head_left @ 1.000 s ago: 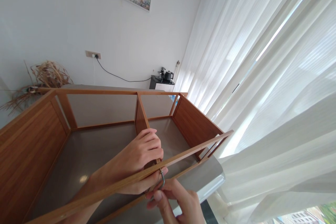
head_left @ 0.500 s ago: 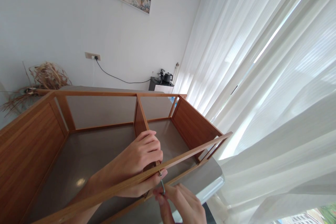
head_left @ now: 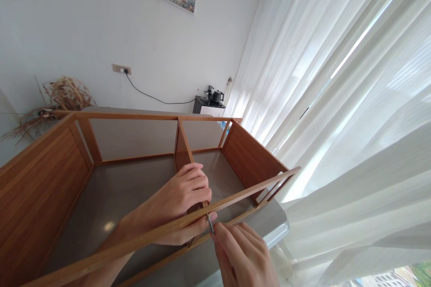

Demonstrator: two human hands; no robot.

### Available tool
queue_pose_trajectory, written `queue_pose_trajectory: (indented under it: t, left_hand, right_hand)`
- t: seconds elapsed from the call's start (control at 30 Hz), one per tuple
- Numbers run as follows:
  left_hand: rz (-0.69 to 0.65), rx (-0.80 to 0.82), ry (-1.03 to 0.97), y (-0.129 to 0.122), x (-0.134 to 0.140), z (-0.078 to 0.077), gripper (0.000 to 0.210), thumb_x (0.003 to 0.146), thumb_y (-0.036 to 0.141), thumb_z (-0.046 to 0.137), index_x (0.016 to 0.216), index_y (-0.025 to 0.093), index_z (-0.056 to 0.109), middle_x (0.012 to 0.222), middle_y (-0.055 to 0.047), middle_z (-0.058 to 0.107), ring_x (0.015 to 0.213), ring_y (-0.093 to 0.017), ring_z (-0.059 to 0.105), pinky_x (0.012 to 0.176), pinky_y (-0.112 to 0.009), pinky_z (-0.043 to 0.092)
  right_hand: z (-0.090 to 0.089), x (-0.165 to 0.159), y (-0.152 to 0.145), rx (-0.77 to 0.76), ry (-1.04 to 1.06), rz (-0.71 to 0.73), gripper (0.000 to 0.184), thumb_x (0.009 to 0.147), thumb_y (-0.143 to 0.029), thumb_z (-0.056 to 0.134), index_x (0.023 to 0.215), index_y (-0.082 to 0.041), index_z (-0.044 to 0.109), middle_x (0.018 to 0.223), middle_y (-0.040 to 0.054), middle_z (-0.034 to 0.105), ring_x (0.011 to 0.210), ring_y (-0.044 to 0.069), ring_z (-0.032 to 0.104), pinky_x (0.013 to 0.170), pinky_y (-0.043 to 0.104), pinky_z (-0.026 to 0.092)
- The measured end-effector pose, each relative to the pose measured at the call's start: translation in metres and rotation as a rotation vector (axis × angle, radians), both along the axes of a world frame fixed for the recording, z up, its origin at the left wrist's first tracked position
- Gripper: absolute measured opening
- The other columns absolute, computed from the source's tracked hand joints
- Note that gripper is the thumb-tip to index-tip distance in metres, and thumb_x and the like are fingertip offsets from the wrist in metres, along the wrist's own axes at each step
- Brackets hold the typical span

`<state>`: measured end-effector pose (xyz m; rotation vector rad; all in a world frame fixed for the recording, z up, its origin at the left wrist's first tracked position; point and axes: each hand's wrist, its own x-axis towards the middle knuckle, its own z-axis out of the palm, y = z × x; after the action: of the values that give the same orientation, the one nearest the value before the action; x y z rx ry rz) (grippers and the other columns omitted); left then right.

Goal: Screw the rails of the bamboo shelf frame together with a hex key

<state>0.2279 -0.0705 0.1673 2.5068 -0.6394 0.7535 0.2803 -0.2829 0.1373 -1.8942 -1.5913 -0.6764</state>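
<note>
A wooden frame with side panels (head_left: 254, 154) and a middle divider (head_left: 183, 145) stands in front of me. My left hand (head_left: 190, 190) is wrapped around the near end of the divider, its thumb beneath the front rail (head_left: 141, 238). At that joint a small bolt head (head_left: 208, 217) shows on the near side of the rail. My right hand (head_left: 240, 251) pinches a metal hex key (head_left: 211, 225) between thumb and fingers. The key's tip meets the bolt head; its other end is hidden by the fingers.
Under the frame lies a grey tabletop (head_left: 134, 188) with a rounded edge at right. Sheer white curtains (head_left: 323, 98) hang on the right. Dried plants (head_left: 69, 94) stand at the far left, and a kettle (head_left: 217, 97) sits on a small cabinet by the wall.
My right hand has moved up and the hex key has swung round, showing a shorter length than before. My left hand keeps its hold. The view has shifted slightly.
</note>
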Motion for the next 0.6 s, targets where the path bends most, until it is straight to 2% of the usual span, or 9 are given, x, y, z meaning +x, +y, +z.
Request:
queue_pose_trajectory:
  t: [0.1,0.3,0.6]
  left_hand:
    - [0.001,-0.004,-0.005,0.0,-0.001,0.0,0.016,0.092,0.028,0.056,0.078,0.02,0.053,0.079,0.0,0.054,0.081,-0.017,0.051,0.115,-0.045,0.034]
    - [0.005,-0.009,0.003,0.001,0.0,-0.002,0.017,0.092,0.029,0.056,0.078,0.02,0.053,0.078,0.0,0.054,0.082,-0.017,0.051,0.116,-0.045,0.032]
    - [0.012,0.007,0.006,0.0,-0.001,-0.002,0.017,0.092,0.028,0.056,0.078,0.02,0.054,0.078,0.0,0.054,0.081,-0.017,0.051,0.116,-0.045,0.033]
  right_hand:
    - [0.007,0.001,-0.004,-0.052,-0.018,0.006,0.017,0.1,-0.007,0.048,0.109,-0.015,0.059,0.076,0.0027,0.067,0.058,0.014,0.057,0.057,0.027,0.045]
    - [0.023,0.002,-0.013,-0.151,-0.093,-0.012,0.017,0.101,-0.011,0.047,0.113,-0.011,0.059,0.077,0.0045,0.065,0.058,0.016,0.053,0.056,0.03,0.042]
    - [0.008,-0.005,-0.005,-0.024,-0.014,-0.022,0.015,0.101,-0.009,0.05,0.108,-0.015,0.061,0.067,-0.0003,0.064,0.051,0.012,0.055,0.053,0.026,0.042]
